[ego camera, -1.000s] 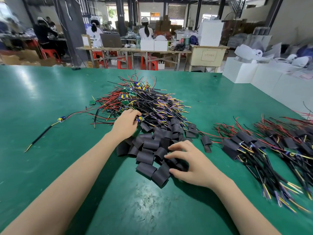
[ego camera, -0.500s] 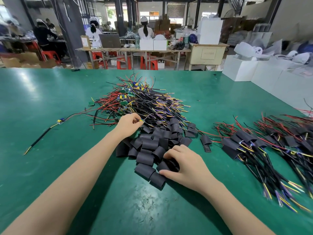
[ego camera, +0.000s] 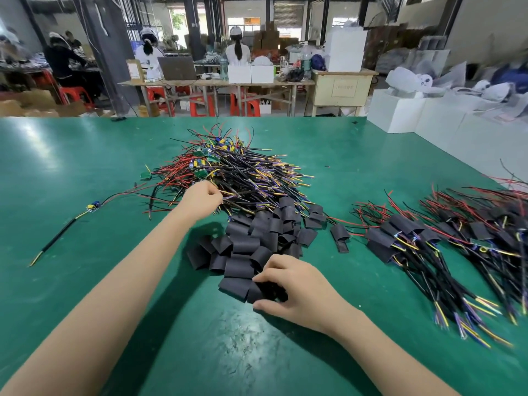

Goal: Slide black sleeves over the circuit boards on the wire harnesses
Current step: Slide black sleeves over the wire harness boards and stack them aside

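Note:
A heap of wire harnesses (ego camera: 243, 172) with small green circuit boards lies at the centre of the green table (ego camera: 85, 172). In front of it sits a pile of short black sleeves (ego camera: 257, 235). My left hand (ego camera: 201, 200) pinches wires at the near left edge of the heap. My right hand (ego camera: 297, 287) curls its fingers and thumb round a black sleeve (ego camera: 267, 291) at the near edge of the pile. Harnesses with sleeves on them (ego camera: 445, 238) lie in bundles at the right.
One lone harness (ego camera: 65, 230) with a bare board lies stretched out at the left. White boxes (ego camera: 428, 115) stand past the table's right edge. People work at benches (ego camera: 211, 81) far behind.
My left hand has closed on wires at the heap's edge. My right hand has drawn nearer at the front of the sleeve pile, its fingers curling tighter round a sleeve.

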